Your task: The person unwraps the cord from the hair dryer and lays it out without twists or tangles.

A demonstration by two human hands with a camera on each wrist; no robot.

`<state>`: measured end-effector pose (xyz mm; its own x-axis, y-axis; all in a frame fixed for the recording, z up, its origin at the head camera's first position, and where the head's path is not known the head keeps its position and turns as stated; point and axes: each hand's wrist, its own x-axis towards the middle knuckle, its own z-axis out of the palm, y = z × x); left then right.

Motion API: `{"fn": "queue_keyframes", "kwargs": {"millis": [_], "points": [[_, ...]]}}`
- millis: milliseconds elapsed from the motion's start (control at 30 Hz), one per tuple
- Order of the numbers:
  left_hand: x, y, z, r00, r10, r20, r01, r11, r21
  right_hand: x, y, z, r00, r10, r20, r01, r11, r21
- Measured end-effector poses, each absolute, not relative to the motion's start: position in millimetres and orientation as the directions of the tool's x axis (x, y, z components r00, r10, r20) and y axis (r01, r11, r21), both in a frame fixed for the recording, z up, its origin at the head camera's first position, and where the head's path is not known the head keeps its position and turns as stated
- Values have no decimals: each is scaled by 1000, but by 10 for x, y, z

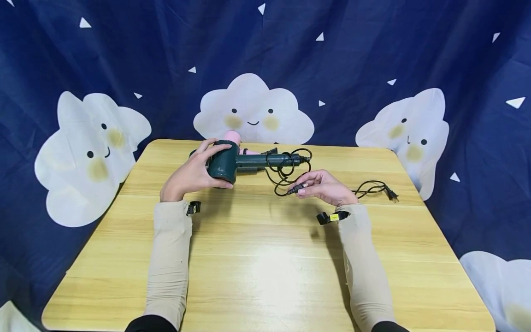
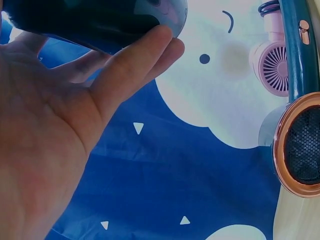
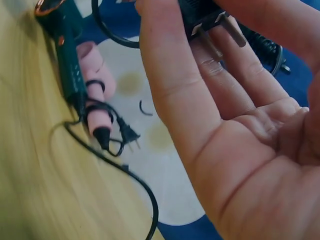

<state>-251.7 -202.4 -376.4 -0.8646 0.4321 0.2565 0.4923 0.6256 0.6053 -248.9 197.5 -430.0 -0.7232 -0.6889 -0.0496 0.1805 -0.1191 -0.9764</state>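
Observation:
My left hand (image 1: 188,175) grips the barrel of a dark green hair dryer (image 1: 224,161), thumb below and fingers over the top. The dryer is raised over the far part of the table, its handle pointing right. Its black cord (image 1: 283,173) loops loosely around the handle's end. Between thumb and fingers, my right hand (image 1: 325,186) pinches the black plug (image 1: 297,188) of that cord; two metal prongs show on the plug (image 3: 200,20) in the right wrist view. In the left wrist view, the dark barrel (image 2: 80,22) lies against the fingers.
A second green hair dryer (image 2: 296,60) with a copper-rimmed grille lies behind the held one, beside a pink hair dryer (image 3: 92,65) with its cord wrapped around the handle. Another cord (image 1: 371,185) ends in a plug (image 1: 391,195) at right on the wooden table (image 1: 265,258).

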Motion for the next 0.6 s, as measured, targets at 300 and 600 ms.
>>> {"fn": "queue_keyframes", "kwargs": {"millis": [300, 600], "points": [[-2519, -2009, -3757, -864, 430, 261, 494, 629, 600, -2569, 2105, -4447, -738, -673, -43, 261, -226, -939], [-2492, -1994, -3732, -870, 421, 255, 484, 634, 604, -2599, 2158, -4496, -762, -640, -99, 331, -254, -909]]}}
